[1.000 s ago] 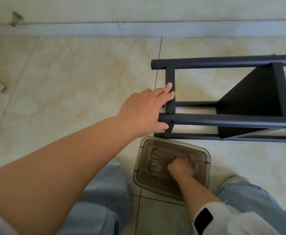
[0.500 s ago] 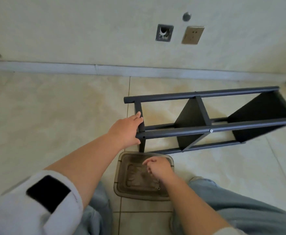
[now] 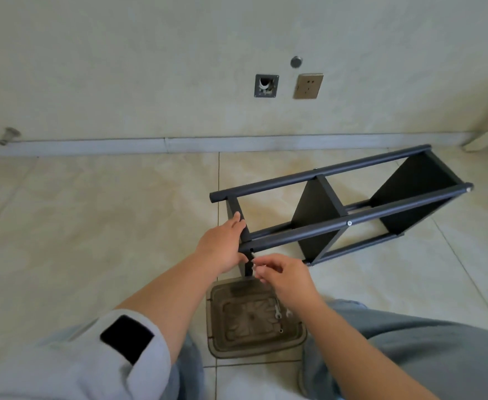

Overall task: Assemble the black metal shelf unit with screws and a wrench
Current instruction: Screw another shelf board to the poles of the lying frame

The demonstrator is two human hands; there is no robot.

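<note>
At the far left, a small metal fitting (image 3: 9,134) projects from the wall above the baseboard; it plays no part in the work. The left hand (image 3: 222,245) grips the near end of the black metal shelf unit (image 3: 338,215), fingers curled over the short end crossbar where it meets the front rail. The unit lies on its side on the tiled floor (image 3: 92,226), running away to the right toward the wall. Immediately right of the left hand, the right hand (image 3: 283,274) pinches a small bright item, apparently a screw (image 3: 253,265), just beside the open hole (image 3: 251,250) in the rail end. Below, a translucent tray (image 3: 254,346) holds a wrench (image 3: 277,308) and a further small fastener. Further right, two shelf panels are already fitted between the rails, and a fastened screw head (image 3: 349,223) shows on the front rail. Judgement: the frame is largely assembled; the near end joint remains to be screwed and then tightened with the wrench.
</note>
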